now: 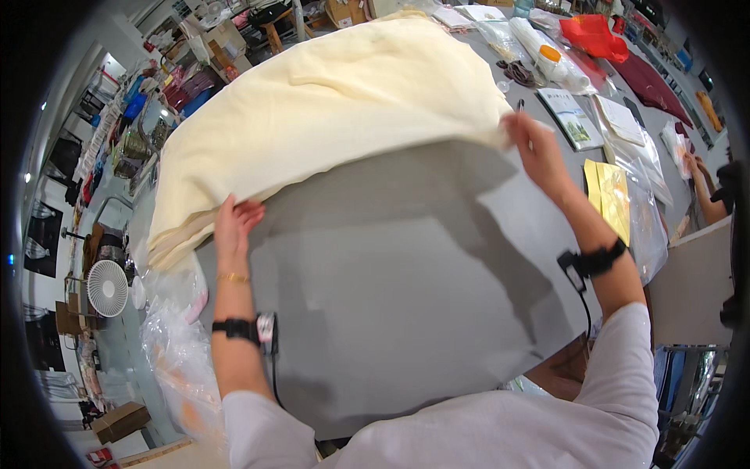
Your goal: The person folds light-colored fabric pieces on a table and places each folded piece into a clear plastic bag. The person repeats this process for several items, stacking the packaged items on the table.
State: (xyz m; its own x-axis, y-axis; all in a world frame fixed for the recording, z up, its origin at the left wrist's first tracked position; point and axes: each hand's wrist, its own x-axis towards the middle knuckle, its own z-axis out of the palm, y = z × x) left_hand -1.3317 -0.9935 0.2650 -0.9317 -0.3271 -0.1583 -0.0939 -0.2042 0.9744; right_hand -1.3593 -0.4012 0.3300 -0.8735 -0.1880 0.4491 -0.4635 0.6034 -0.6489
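A large cream cloth (351,86), soft and in loose folds, spreads over the far half of the grey table (375,297). Its near edge arcs between my hands and is slightly blurred at the right. At the cloth's front left edge, my left hand (237,223) is closed on the fabric, thumb against the edge and the other fingers bent to the right. My right hand (535,148) pinches the cloth's right corner, holding it a little above the table. Layered folds of the cloth hang at the far left end, beside my left hand.
Clear plastic bags (180,367) lie left of my left forearm. On the right are a booklet (572,117), a yellow packet (608,199), a red bag (594,37) and a roll in plastic (551,59). A white fan (107,288) stands at left. Another person's hand (691,164) shows at far right.
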